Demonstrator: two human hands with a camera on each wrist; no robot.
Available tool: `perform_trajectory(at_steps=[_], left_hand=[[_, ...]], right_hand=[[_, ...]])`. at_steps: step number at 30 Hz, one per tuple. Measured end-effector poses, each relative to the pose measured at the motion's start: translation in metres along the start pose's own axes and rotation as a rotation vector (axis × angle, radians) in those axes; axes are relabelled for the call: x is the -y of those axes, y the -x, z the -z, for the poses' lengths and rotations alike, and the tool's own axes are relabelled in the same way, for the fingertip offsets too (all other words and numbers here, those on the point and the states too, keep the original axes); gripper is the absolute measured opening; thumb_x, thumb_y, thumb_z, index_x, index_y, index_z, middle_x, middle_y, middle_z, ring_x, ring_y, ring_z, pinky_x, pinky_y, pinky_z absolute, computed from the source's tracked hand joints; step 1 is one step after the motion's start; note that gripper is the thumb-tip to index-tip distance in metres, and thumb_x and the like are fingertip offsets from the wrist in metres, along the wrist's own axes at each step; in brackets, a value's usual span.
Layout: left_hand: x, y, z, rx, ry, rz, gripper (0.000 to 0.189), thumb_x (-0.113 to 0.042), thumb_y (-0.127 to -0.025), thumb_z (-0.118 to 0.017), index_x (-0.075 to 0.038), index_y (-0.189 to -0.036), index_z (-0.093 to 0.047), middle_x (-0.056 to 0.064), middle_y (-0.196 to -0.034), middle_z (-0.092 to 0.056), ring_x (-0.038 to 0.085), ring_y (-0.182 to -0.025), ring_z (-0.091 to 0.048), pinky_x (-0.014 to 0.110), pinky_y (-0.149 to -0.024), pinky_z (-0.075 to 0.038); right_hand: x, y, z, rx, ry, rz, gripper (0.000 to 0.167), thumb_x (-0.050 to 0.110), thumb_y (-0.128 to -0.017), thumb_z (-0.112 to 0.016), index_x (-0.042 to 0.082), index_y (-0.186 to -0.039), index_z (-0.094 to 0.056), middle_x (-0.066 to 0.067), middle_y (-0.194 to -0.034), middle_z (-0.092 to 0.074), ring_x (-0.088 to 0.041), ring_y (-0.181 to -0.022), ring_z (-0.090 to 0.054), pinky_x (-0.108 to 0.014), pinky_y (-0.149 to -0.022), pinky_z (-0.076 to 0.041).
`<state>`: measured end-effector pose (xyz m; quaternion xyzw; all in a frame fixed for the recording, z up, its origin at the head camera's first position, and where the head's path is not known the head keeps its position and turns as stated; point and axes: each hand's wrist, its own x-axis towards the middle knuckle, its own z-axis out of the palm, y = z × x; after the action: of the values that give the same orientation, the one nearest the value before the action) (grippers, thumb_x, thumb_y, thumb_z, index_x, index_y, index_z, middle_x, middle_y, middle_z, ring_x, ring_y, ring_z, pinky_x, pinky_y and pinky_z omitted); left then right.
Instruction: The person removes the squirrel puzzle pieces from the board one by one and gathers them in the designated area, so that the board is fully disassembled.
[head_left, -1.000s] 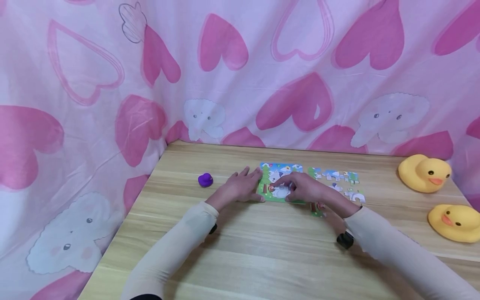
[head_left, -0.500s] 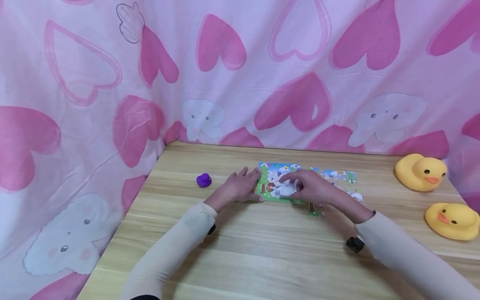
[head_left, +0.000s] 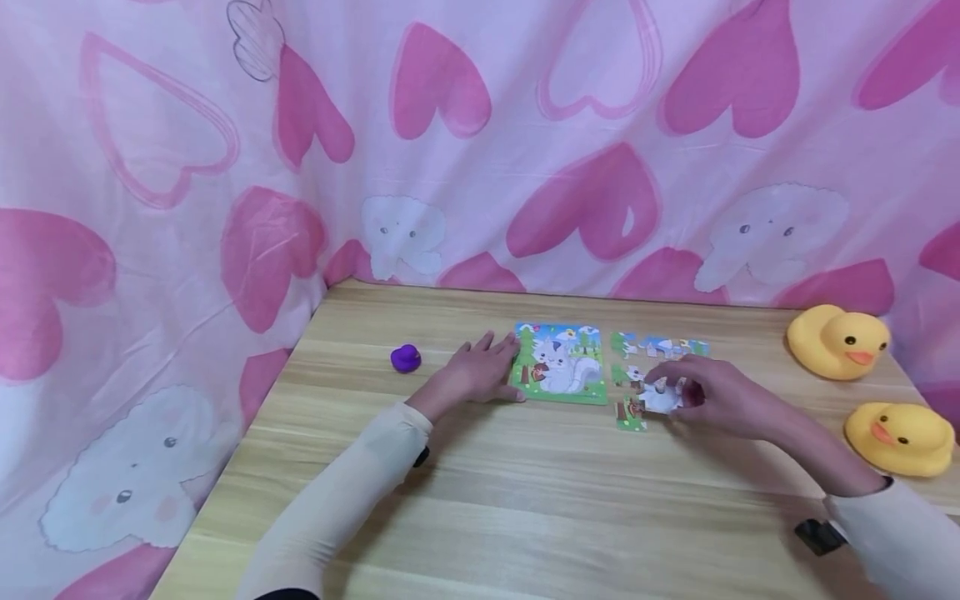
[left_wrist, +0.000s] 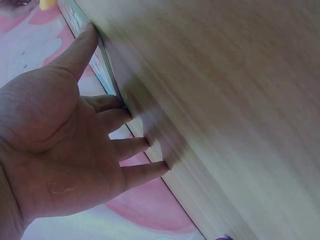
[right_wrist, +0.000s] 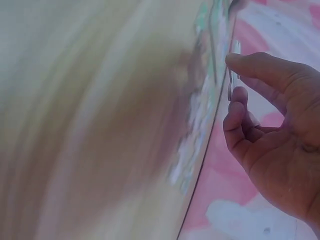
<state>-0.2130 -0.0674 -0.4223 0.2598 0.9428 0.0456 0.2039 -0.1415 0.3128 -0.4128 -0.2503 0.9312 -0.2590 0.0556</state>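
Observation:
A picture card [head_left: 558,362] with a white squirrel-like animal lies flat on the table. My left hand [head_left: 477,372] rests against its left edge, fingers spread and nearly straight; the left wrist view shows the thumb and fingertips down at the card and tabletop. To the right, my right hand [head_left: 723,402] pinches a mostly white jigsaw piece [head_left: 660,398] between thumb and fingers. In the right wrist view this thin piece [right_wrist: 234,70] is seen edge-on, raised off the table. Below it lie several loose jigsaw pieces [head_left: 632,413], partly hidden by the right hand.
A small purple duck [head_left: 406,358] sits left of the left hand. Two yellow ducks stand at the right, one farther back [head_left: 836,342] and one nearer [head_left: 900,439]. A pink heart-patterned curtain [head_left: 450,225] hangs behind the wooden table [head_left: 480,500].
My right hand has moved right, from above the picture card to over the loose pieces, carrying the white piece. The card is now uncovered. The left hand stays in place.

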Motion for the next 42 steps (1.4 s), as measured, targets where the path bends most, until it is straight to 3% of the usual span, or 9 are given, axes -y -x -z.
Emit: perform_trajectory(at_steps=[9, 19, 27, 33, 38, 42], left_hand=[[0.000, -0.002, 0.000, 0.009, 0.025, -0.001, 0.097, -0.058, -0.100, -0.065, -0.016, -0.171, -0.014, 0.003, -0.180, -0.007, 0.038, -0.167, -0.006, 0.066, -0.133, -0.015], [0.001, -0.002, -0.001, 0.009, 0.016, -0.002, 0.097, -0.059, -0.101, -0.064, -0.016, -0.172, -0.013, 0.003, -0.180, -0.007, 0.038, -0.167, -0.006, 0.066, -0.133, -0.015], [0.001, -0.003, -0.001, 0.009, 0.006, 0.001, 0.098, -0.060, -0.100, -0.063, -0.016, -0.172, -0.013, 0.003, -0.180, -0.006, 0.038, -0.167, -0.006, 0.066, -0.133, -0.016], [0.002, -0.002, -0.001, 0.009, 0.006, 0.005, 0.098, -0.060, -0.100, -0.063, -0.016, -0.172, -0.013, 0.003, -0.180, -0.007, 0.039, -0.167, -0.006, 0.067, -0.132, -0.016], [0.003, -0.002, -0.001, 0.006, 0.015, 0.004, 0.098, -0.060, -0.100, -0.064, -0.016, -0.172, -0.014, 0.003, -0.180, -0.007, 0.039, -0.167, -0.006, 0.067, -0.132, -0.016], [0.002, -0.001, -0.001, 0.004, 0.021, -0.004, 0.097, -0.060, -0.100, -0.064, -0.017, -0.172, -0.014, 0.003, -0.181, -0.006, 0.039, -0.167, -0.006, 0.067, -0.132, -0.016]], right_hand=[[-0.012, 0.021, -0.003, 0.078, -0.004, -0.070, 0.052, 0.007, -0.080, -0.091, 0.023, -0.126, -0.073, 0.004, -0.091, -0.059, -0.008, -0.078, -0.052, -0.020, -0.063, -0.047], [-0.015, 0.022, -0.009, 0.124, -0.010, -0.083, 0.049, 0.005, -0.081, -0.088, 0.023, -0.125, -0.075, 0.005, -0.097, -0.062, -0.008, -0.081, -0.051, -0.020, -0.065, -0.049], [-0.013, 0.020, -0.008, 0.144, 0.002, -0.125, 0.049, 0.015, -0.084, -0.090, 0.024, -0.129, -0.074, 0.004, -0.098, -0.061, -0.012, -0.085, -0.053, -0.020, -0.066, -0.049], [-0.003, 0.003, -0.007, 0.094, -0.006, -0.090, 0.045, 0.019, -0.085, -0.090, 0.017, -0.127, -0.074, 0.000, -0.103, -0.066, -0.012, -0.084, -0.057, -0.021, -0.066, -0.052], [0.011, -0.022, -0.018, 0.040, -0.015, -0.043, 0.035, 0.019, -0.090, -0.085, 0.013, -0.123, -0.075, -0.003, -0.106, -0.068, -0.010, -0.085, -0.060, -0.022, -0.069, -0.054], [0.022, -0.042, -0.030, 0.026, -0.016, -0.047, 0.039, 0.018, -0.093, -0.082, 0.011, -0.130, -0.072, -0.006, -0.115, -0.067, -0.011, -0.087, -0.061, -0.024, -0.072, -0.055]])
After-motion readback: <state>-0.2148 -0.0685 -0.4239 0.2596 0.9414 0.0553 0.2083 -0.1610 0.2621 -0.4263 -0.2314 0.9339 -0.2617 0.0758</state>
